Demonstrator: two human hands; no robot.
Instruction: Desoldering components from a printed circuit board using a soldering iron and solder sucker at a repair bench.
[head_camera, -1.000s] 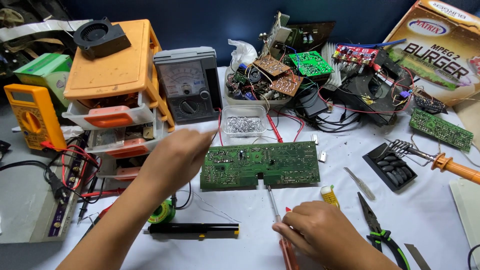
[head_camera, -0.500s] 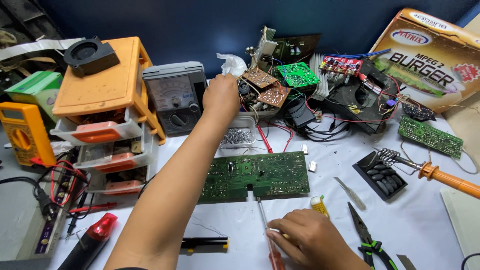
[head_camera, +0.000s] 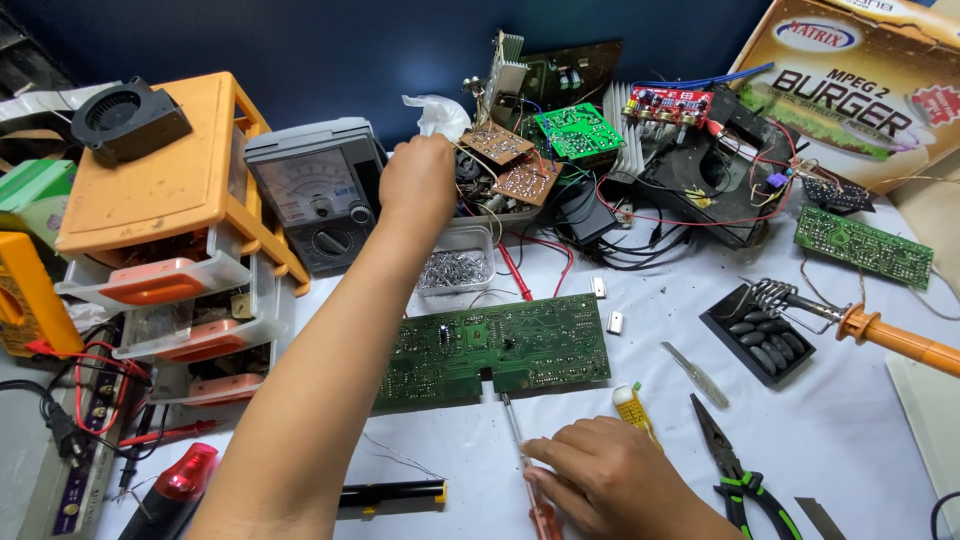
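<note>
My left hand (head_camera: 418, 182) is stretched far back over the table, fingers closed around a crumpled white tissue (head_camera: 437, 113) beside a pile of small circuit boards (head_camera: 525, 150). A long green circuit board (head_camera: 497, 347) lies flat in the middle of the white table. My right hand (head_camera: 605, 482) rests near the front edge and grips a red-handled screwdriver (head_camera: 541, 516). Its thin shaft (head_camera: 512, 422) points up toward the board's notch. A small yellow tube (head_camera: 632, 410) lies just beside that hand.
An orange drawer cabinet (head_camera: 170, 190) with a black fan (head_camera: 128, 120) stands left, next to an analog meter (head_camera: 318, 195) and a yellow meter (head_camera: 25, 295). A screw tray (head_camera: 455, 268), soldering iron (head_camera: 885, 335), green-handled pliers (head_camera: 735, 470), cardboard box (head_camera: 850, 90) and black-yellow tool (head_camera: 392, 494) surround the board.
My left arm has reached from the circuit board's left end up to the back of the table and closed on the tissue. My right hand has stayed on the screwdriver.
</note>
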